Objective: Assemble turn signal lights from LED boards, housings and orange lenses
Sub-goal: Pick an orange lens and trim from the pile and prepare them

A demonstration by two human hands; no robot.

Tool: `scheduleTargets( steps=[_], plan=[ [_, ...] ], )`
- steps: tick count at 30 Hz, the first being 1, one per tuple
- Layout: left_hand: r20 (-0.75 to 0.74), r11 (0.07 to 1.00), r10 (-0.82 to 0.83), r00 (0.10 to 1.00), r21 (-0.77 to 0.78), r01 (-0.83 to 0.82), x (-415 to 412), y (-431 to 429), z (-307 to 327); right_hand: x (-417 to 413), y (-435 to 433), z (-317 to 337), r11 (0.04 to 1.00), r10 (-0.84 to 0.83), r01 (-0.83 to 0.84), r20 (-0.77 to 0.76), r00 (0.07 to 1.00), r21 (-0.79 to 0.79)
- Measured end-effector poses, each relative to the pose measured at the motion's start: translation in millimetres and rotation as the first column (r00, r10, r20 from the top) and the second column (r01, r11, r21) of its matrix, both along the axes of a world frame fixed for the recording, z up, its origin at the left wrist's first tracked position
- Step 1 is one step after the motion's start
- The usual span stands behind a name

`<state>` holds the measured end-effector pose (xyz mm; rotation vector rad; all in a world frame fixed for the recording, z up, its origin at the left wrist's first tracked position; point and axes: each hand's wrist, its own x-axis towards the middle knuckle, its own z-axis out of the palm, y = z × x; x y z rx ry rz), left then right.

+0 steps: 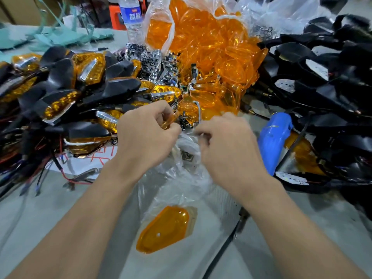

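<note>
My left hand (147,133) has its fingers curled around an orange lens (168,121) at the middle of the table. My right hand (223,137) pinches a small chrome piece (201,135) just right of it, over a crumpled clear plastic bag (181,170). Another orange lens (164,229) lies flat on the table near me. A big clear bag of orange lenses (205,47) stands behind the hands. Assembled black and orange lights (66,89) are heaped at the left. Black housings with wires and LED boards (322,77) pile up at the right.
A blue power screwdriver (274,137) lies right of my right hand, its black cable (225,242) running toward me. Chrome reflector parts (155,61) sit behind the lights. A water bottle (131,19) stands at the back. Loose wires (40,174) spread at the left.
</note>
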<state>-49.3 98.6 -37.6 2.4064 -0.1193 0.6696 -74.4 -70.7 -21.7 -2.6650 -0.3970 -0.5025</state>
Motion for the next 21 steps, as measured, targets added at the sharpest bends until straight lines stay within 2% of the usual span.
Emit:
scheduleTargets(
  steps=[2, 4, 7, 10, 12, 15, 17, 19, 21],
  plan=[
    [0.013, 1.0, 0.027, 1.0, 0.015, -0.027, 2.0, -1.4, 0.5, 14.2, -8.0, 5.4, 0.99, -0.107, 0.104, 0.025, 0.994, 0.097],
    [0.025, 0.997, 0.044, 0.999, -0.068, -0.043, 5.0, -2.1, 0.1, 31.6, -11.0, 11.4, 0.986, -0.108, 0.111, -0.029, 0.994, 0.12],
    [0.036, 0.955, 0.064, 0.997, -0.291, -0.051, 8.2, 0.2, 0.2, 51.7, 1.2, 14.6, 0.997, -0.077, 0.072, -0.125, 0.989, -0.039],
    [-0.004, 0.864, 0.036, 0.999, -0.503, -0.033, 10.5, 3.0, -0.2, 58.6, 16.2, 8.9, 0.976, -0.163, 0.126, -0.211, 0.964, -0.179],
    [-0.045, 0.846, 0.018, 0.999, -0.533, -0.039, 12.1, 3.4, -0.6, 56.4, 17.3, 4.1, 0.965, -0.189, 0.123, -0.29, 0.938, -0.233],
    [-0.084, 0.823, -0.061, 0.995, -0.568, 0.002, 14.7, 3.9, 0.0, 54.7, 8.4, 3.4, 0.965, -0.113, 0.022, -0.342, 0.933, -0.261],
    [-0.094, 0.75, -0.174, 0.98, -0.658, 0.07, 15.0, 3.2, 1.9, 54.0, 1.3, 4.6, 0.989, -0.067, 0.022, -0.311, 0.948, -0.148],
    [-0.094, 0.659, -0.288, 0.953, -0.742, 0.126, 13.8, 0.7, 3.6, 51.4, -7.2, 5.4, 0.988, -0.071, 0.096, -0.189, 0.979, 0.123],
    [-0.102, 0.588, -0.361, 0.927, -0.796, 0.141, 11.7, -4.2, 4.5, 44.7, -17.4, 5.4, 0.91, -0.136, 0.125, -0.002, 0.991, 0.396]
  ],
)
